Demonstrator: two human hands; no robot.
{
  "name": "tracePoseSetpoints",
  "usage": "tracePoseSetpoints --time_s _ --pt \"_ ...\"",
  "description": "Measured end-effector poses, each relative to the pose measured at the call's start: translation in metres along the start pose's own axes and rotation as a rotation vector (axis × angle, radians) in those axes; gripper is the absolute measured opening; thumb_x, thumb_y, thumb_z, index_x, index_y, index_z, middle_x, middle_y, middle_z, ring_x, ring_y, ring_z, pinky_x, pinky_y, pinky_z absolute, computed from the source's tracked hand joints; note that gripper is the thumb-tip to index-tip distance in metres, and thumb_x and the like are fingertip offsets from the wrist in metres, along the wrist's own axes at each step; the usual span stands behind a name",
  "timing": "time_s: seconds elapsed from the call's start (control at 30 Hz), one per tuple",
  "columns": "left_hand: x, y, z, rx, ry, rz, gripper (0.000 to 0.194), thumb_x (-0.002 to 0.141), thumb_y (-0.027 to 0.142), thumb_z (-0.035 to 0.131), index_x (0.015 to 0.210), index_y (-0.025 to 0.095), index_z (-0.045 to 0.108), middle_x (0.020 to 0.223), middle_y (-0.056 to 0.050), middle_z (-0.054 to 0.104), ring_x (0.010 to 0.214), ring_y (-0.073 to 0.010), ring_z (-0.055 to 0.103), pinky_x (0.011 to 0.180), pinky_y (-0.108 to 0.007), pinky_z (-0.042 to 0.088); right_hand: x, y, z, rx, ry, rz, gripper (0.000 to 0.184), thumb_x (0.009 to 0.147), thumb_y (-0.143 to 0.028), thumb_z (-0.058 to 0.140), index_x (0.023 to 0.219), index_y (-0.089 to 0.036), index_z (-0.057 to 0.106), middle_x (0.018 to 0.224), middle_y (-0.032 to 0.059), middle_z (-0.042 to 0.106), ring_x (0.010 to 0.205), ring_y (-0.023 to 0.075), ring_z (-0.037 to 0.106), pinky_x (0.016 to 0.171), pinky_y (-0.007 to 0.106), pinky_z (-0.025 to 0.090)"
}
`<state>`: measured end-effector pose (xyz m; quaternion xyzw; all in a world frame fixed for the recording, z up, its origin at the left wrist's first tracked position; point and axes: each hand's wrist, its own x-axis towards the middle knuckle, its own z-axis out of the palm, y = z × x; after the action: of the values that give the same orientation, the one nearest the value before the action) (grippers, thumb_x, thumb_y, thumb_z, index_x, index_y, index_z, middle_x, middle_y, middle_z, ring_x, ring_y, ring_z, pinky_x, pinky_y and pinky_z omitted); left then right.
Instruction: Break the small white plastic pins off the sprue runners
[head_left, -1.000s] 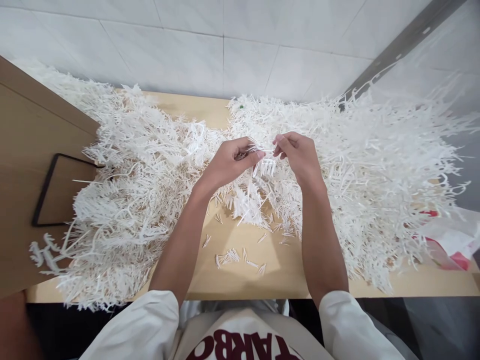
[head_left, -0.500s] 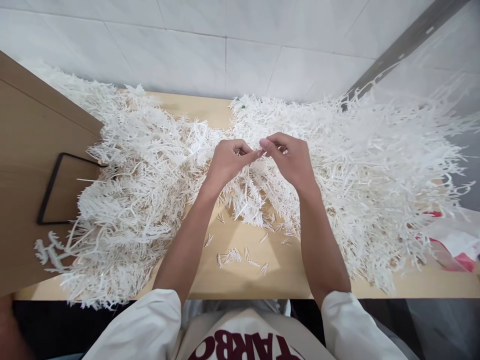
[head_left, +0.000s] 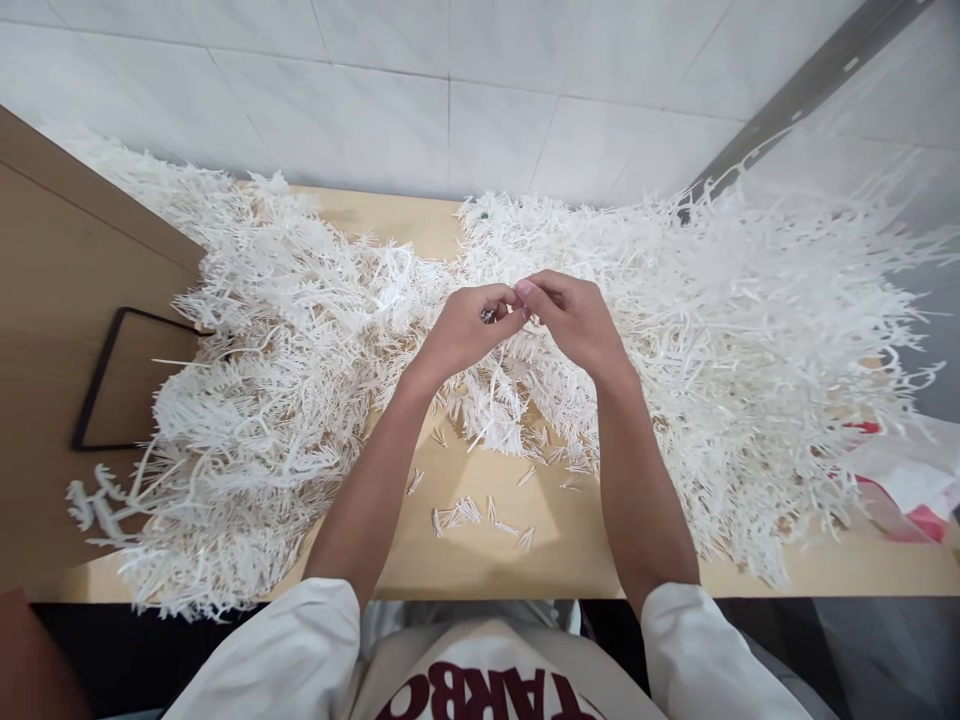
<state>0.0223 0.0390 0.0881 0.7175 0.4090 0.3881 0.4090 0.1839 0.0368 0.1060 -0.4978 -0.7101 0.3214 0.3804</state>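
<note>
My left hand (head_left: 478,322) and my right hand (head_left: 570,315) meet fingertip to fingertip above the middle of the table, both pinched closed. Whatever lies between the fingertips is too small and too covered to make out. Below and behind them spreads a heap of white branching plastic sprigs, with a left pile (head_left: 262,400) and a larger right pile (head_left: 735,370). A small clump of sprigs (head_left: 491,410) lies just under my hands. Several short white pieces (head_left: 459,513) are scattered on the wooden tabletop (head_left: 480,565) between my forearms.
A brown box-like panel (head_left: 67,300) with a black rectangular handle (head_left: 97,380) stands at the left. A tiled wall (head_left: 390,120) closes off the back. At the right edge lies a white and red plastic bag (head_left: 911,480).
My left hand has shifted slightly right and turned, so the fingertips of both hands sit closer together. The piles and loose pieces stay where they were.
</note>
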Motion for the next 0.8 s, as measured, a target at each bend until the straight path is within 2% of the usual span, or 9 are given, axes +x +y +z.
tracePoseSetpoints --time_s 0.1,0.23,0.33,0.4,0.5,0.6,0.7,0.73,0.8 --pt "-0.001 0.001 0.003 -0.017 -0.018 0.023 0.013 0.085 0.028 0.053 0.078 0.018 0.059 0.060 0.005 0.046 0.055 -0.0061 0.036 0.055 -0.022 0.031 0.000 0.001 0.003 0.005 0.129 0.003 0.041 0.084 -0.054 0.052 0.065 -0.019 0.062 0.060 -0.0021 0.053 0.058 0.0088 0.047 0.057 0.026 0.035" --pt "-0.002 0.006 0.002 -0.063 -0.044 0.047 0.012 0.085 0.026 0.052 0.078 0.018 0.057 0.057 0.006 0.040 0.054 -0.0060 0.034 0.054 -0.021 0.030 0.004 0.007 0.011 0.079 0.271 0.044 0.044 0.081 -0.057 0.054 0.060 -0.019 0.060 0.054 -0.0032 0.046 0.054 0.0078 0.045 0.054 0.025 0.035" --pt "-0.004 0.010 -0.001 -0.096 -0.141 0.053 0.014 0.082 0.030 0.058 0.077 0.017 0.059 0.059 0.005 0.042 0.054 -0.0056 0.034 0.052 -0.020 0.029 0.007 0.022 0.007 0.127 0.435 0.076 0.044 0.083 -0.059 0.050 0.066 -0.019 0.061 0.058 -0.0026 0.051 0.056 0.0074 0.049 0.054 0.023 0.038" --pt "-0.004 0.010 -0.001 -0.119 -0.098 0.041 0.016 0.082 0.032 0.059 0.078 0.017 0.059 0.059 0.005 0.042 0.053 -0.0053 0.033 0.051 -0.020 0.029 0.008 0.032 -0.003 0.155 0.503 0.103 0.042 0.084 -0.058 0.049 0.072 -0.020 0.064 0.064 -0.0012 0.057 0.058 0.0074 0.053 0.053 0.022 0.040" --pt "-0.002 0.004 0.003 -0.121 0.036 0.009 0.014 0.084 0.030 0.056 0.080 0.017 0.059 0.057 0.006 0.038 0.051 -0.0051 0.031 0.051 -0.020 0.028 0.006 0.040 -0.021 0.134 0.387 0.112 0.034 0.081 -0.054 0.057 0.090 -0.023 0.067 0.083 0.0016 0.066 0.068 0.0091 0.059 0.056 0.022 0.043" --pt "0.001 -0.004 0.007 -0.092 0.029 -0.018 0.013 0.085 0.029 0.054 0.081 0.018 0.060 0.054 0.007 0.038 0.050 -0.0054 0.033 0.051 -0.021 0.029 0.003 0.029 -0.025 0.076 0.219 0.079 0.038 0.083 -0.055 0.054 0.104 -0.026 0.066 0.095 0.0023 0.069 0.080 0.0112 0.061 0.064 0.024 0.046" --pt "0.002 -0.005 0.009 -0.061 0.025 -0.025 0.017 0.086 0.031 0.053 0.080 0.018 0.061 0.055 0.006 0.041 0.051 -0.0057 0.034 0.052 -0.021 0.028 0.001 0.012 -0.017 0.004 0.007 0.034 0.042 0.083 -0.058 0.051 0.099 -0.024 0.069 0.093 0.0022 0.070 0.082 0.0129 0.062 0.069 0.026 0.046" --pt "0.001 -0.005 0.009 -0.049 0.021 -0.021 0.019 0.086 0.032 0.052 0.078 0.018 0.061 0.056 0.005 0.040 0.052 -0.0058 0.034 0.052 -0.021 0.027 0.000 0.008 -0.014 -0.021 -0.036 0.015 0.042 0.081 -0.059 0.053 0.096 -0.024 0.070 0.091 0.0018 0.070 0.081 0.0131 0.062 0.069 0.026 0.046" --pt "0.001 -0.003 0.010 -0.038 0.005 -0.004 0.022 0.087 0.032 0.051 0.073 0.017 0.059 0.056 0.005 0.036 0.053 -0.0061 0.031 0.051 -0.022 0.025 -0.001 0.003 -0.009 -0.060 -0.042 -0.023 0.042 0.078 -0.060 0.057 0.089 -0.022 0.071 0.084 0.0010 0.070 0.076 0.0126 0.060 0.067 0.026 0.044"
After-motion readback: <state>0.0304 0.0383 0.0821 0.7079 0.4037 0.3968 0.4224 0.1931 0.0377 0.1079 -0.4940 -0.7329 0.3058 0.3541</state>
